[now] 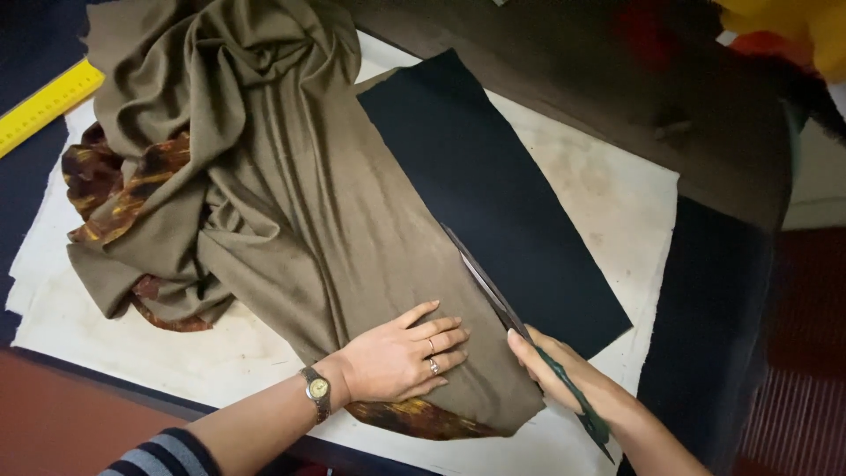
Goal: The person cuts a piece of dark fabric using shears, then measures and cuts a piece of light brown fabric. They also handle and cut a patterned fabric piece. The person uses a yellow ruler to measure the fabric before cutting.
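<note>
Head view looks straight down on a counter point(617, 203) spread with a pale, stained sheet. Across it lies an olive-brown cloth point(291, 203), smooth and flat in its lower stretch, bunched into deep folds at the upper left. The left hand point(401, 357) lies palm down on the flat lower part of that cloth, fingers spread and pressed to the weave (rings on two fingers, a watch point(318, 389) at the wrist, a striped sleeve further back). Just to its right, the right hand point(555, 375) is closed around the dark handles of a pair of scissors point(502, 300), whose long blades run up and to the left along the cloth's right edge. That edge meets a black rectangular panel point(502, 194), matte and stiff-looking, lying flat at a slant; the blades sit right on the line between the two. A patterned fabric point(123, 185) in rust, brown and yellow peeks from under the olive cloth at the left and again below the left hand. A yellow ruler point(44, 106) lies at the upper left corner, well apart from both hands. Dark fabric covers the counter's far right side.
</note>
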